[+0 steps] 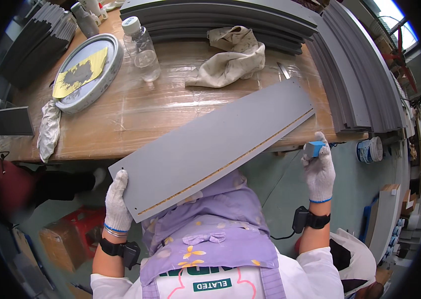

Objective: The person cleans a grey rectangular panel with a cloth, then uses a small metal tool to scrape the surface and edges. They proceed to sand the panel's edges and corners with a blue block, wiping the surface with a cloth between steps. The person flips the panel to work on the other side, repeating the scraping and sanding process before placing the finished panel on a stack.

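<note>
A long grey board [215, 144] lies tilted across the near edge of the table, its right end resting on the tabletop and its left end sticking out over the edge. A groove showing bare chipboard runs along its near side. My left hand [118, 202], in a white knit glove, grips the board's left end, thumb on the top face. Beyond the board's right end my right hand [319, 172], also gloved, is closed round a small blue and grey block [315, 148], held apart from the board.
A crumpled cloth [238, 57], a clear bottle [143, 52] and a round lid with yellow sandpaper [81, 74] lie on the wooden table [106, 132]. Stacks of grey boards [355, 74] line the far and right sides. At left, another person [16, 184] is near a dark panel.
</note>
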The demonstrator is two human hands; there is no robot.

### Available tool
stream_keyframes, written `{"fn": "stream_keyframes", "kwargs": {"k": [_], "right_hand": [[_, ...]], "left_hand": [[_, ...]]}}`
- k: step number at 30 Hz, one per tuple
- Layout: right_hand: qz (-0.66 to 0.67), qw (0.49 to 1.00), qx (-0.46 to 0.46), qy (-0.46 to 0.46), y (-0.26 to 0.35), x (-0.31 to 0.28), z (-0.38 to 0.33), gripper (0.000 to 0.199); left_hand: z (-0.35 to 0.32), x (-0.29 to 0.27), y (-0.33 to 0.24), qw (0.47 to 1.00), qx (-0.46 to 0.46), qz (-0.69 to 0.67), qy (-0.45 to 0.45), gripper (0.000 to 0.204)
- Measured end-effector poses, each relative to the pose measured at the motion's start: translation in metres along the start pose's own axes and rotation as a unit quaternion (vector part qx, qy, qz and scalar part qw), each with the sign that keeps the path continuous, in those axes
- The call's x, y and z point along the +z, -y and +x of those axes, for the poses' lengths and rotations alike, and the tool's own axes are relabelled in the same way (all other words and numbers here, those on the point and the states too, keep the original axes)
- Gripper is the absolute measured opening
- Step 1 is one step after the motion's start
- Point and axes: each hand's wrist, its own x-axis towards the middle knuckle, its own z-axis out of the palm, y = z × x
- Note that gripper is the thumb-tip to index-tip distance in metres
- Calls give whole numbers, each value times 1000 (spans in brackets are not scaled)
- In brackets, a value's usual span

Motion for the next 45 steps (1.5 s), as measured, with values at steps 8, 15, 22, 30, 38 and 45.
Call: {"fn": "stream_keyframes", "kwargs": {"k": [8, 15, 22, 30, 38, 45], "right_hand": [[-200, 972, 16, 124, 4, 128, 27, 37], [-482, 739, -169, 439, -37, 312, 44, 52], [-586, 562, -320, 489, -145, 454, 69, 69], [-704, 484, -239, 462, -214, 501, 92, 95], [-595, 602, -135, 515, -94, 422, 41, 76], [-524, 712, 212, 417, 21, 205, 3, 46]], "left_hand": [[6, -12, 8, 999, -24, -23, 27, 37], [6, -32, 13, 994, -6, 68, 82, 36], [-5, -35, 4, 993, -20, 28, 110, 37], [5, -38, 13, 986, -86, -110, 94, 34], [21, -46, 17, 987, -81, -122, 72, 40], [24, -36, -9, 981, -163, -11, 106, 56]]}}
